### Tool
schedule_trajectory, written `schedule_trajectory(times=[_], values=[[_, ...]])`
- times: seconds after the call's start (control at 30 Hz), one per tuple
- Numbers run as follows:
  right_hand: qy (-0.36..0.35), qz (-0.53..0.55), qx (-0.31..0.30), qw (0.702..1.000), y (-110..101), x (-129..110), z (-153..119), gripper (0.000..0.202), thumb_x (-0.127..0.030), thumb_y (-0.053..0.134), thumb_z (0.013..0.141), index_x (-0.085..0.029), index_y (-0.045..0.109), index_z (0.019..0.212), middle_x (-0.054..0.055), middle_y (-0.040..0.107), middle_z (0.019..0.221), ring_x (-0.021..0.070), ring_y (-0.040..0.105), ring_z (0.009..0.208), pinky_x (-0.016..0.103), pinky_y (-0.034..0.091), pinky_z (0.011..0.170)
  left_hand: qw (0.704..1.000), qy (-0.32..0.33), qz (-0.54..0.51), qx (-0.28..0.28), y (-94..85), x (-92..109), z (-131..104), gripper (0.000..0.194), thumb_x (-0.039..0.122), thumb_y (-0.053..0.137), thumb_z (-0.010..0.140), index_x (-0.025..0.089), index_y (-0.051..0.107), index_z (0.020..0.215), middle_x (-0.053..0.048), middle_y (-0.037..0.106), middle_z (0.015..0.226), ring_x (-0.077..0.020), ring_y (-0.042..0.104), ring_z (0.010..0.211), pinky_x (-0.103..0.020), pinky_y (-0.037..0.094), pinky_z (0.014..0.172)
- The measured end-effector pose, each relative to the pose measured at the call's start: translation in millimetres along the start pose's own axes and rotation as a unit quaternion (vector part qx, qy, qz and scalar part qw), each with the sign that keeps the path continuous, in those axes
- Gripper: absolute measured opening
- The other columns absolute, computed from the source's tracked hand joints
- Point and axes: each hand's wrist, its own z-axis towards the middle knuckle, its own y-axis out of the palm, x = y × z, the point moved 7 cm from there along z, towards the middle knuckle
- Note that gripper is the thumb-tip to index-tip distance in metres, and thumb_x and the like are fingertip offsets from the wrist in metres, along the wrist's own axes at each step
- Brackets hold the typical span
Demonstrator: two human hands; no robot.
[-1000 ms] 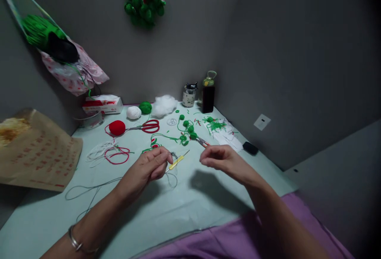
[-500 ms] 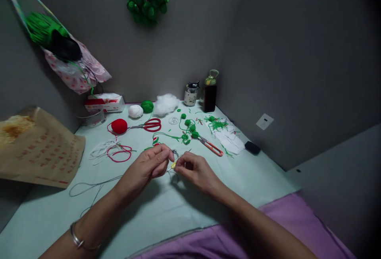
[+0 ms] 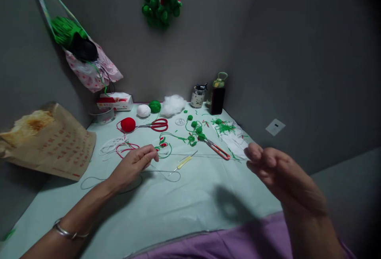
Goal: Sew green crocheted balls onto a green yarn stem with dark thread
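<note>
My left hand (image 3: 135, 165) is closed in a pinch on a thin grey thread (image 3: 166, 171), which loops loosely on the table below it. Off to the right, my right hand (image 3: 276, 175) is raised with its fingertips pinched together, somewhat blurred. A taut line of the thread stretches between both hands. Under it lies a crochet hook (image 3: 184, 162) with a yellow handle. Small green and red crocheted pieces (image 3: 162, 142) sit just beyond my left hand. Farther on are a string of green crocheted balls (image 3: 198, 130) and orange-handled thread snips (image 3: 218, 149).
Red-handled scissors (image 3: 159, 124), a red yarn ball (image 3: 128, 124), a white yarn ball (image 3: 143, 111), a green yarn ball (image 3: 154, 106) and white stuffing (image 3: 173, 105) lie at the back. A paper food bag (image 3: 62, 143) stands left. A bottle (image 3: 218, 98) stands near the wall.
My hands were close together near the hook; my right hand has swung far right, drawing the thread out. My left hand has shifted slightly left. The view has turned a little left.
</note>
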Motion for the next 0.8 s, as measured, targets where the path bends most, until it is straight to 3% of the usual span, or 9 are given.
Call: schedule_trajectory(times=[0.13,0.23,0.3,0.37,0.47,0.53,0.6,0.7,0.8], values=[[-0.011,0.004,-0.003,1.000,-4,-3,-3,0.024,-0.039,0.081,0.072,-0.021,0.066,0.065,0.003,0.045,0.076,0.0113,0.032,0.060,0.021,0.031,0.047,1.000,0.007,0.013,-0.014,4.8,0,-1,0.036,0.047,0.041,0.095,0.018,0.058,0.080,0.007,0.029,0.057,-0.0126,0.029,0.055,-0.026,0.021,0.054],[-0.011,-0.010,-0.032,0.999,6,2,-2,0.019,-0.041,0.077,0.077,-0.025,0.069,0.070,-0.001,0.033,0.059,0.0115,0.021,0.053,0.022,0.021,0.043,1.000,0.007,0.003,-0.016,7.7,2,0,0.036,0.046,0.041,0.095,0.018,0.058,0.080,0.007,0.030,0.057,-0.0125,0.029,0.056,-0.026,0.021,0.055],[-0.002,-0.034,-0.028,0.999,10,6,-1,0.015,-0.044,0.075,0.078,-0.029,0.074,0.083,-0.004,0.024,0.051,0.0117,0.016,0.050,0.023,0.020,0.043,1.000,0.005,-0.012,-0.023,10.0,3,0,0.037,0.047,0.041,0.095,0.018,0.058,0.080,0.007,0.029,0.057,-0.0123,0.028,0.055,-0.026,0.021,0.054],[0.004,-0.058,-0.011,0.998,11,9,0,0.027,-0.045,0.071,0.081,-0.032,0.074,0.104,-0.006,0.019,0.046,0.0124,0.015,0.048,0.024,0.022,0.043,0.999,0.003,-0.029,-0.034,13.3,3,0,0.037,0.048,0.041,0.095,0.018,0.058,0.081,0.008,0.028,0.057,-0.0123,0.026,0.055,-0.026,0.020,0.054],[-0.031,-0.069,0.013,0.997,8,7,3,0.032,-0.037,0.063,0.086,-0.034,0.070,0.117,-0.004,0.027,0.042,0.0157,0.033,0.051,0.029,0.039,0.053,0.998,-0.002,-0.041,-0.048,19.0,2,-1,0.036,0.048,0.041,0.095,0.019,0.058,0.082,0.008,0.029,0.057,-0.0120,0.027,0.054,-0.026,0.021,0.053],[-0.076,-0.052,0.026,0.995,6,2,3,0.027,-0.031,0.063,0.086,-0.038,0.072,0.111,-0.003,0.031,0.043,0.0193,0.049,0.064,0.035,0.049,0.072,0.997,-0.001,-0.046,-0.058,23.9,1,-2,0.036,0.048,0.042,0.095,0.019,0.059,0.083,0.008,0.031,0.058,-0.0118,0.028,0.054,-0.025,0.021,0.053],[-0.107,-0.020,0.031,0.994,5,-3,2,0.025,-0.027,0.065,0.087,-0.041,0.073,0.107,-0.004,0.025,0.042,0.0184,0.053,0.066,0.036,0.051,0.082,0.996,0.001,-0.056,-0.071,29.7,2,-3,0.038,0.050,0.042,0.095,0.018,0.059,0.083,0.007,0.033,0.058,-0.0117,0.028,0.055,-0.026,0.021,0.053],[-0.093,0.034,0.005,0.995,11,0,1,0.034,-0.023,0.066,0.088,-0.043,0.068,0.114,-0.009,0.025,0.045,0.0069,0.031,0.039,0.023,0.051,0.057,0.992,0.001,-0.081,-0.092,39.6,7,-4,0.039,0.051,0.042,0.094,0.018,0.059,0.082,0.007,0.032,0.058,-0.0118,0.028,0.055,-0.026,0.021,0.052],[-0.035,0.078,-0.071,0.994,27,10,3,0.055,-0.030,0.075,0.084,-0.043,0.054,0.133,-0.009,0.051,0.064,-0.0003,0.009,0.034,0.015,0.021,0.029,0.987,0.004,-0.108,-0.115,50.4,16,-5,0.039,0.051,0.043,0.094,0.017,0.059,0.082,0.007,0.032,0.058,-0.0115,0.028,0.055,-0.026,0.021,0.052]])
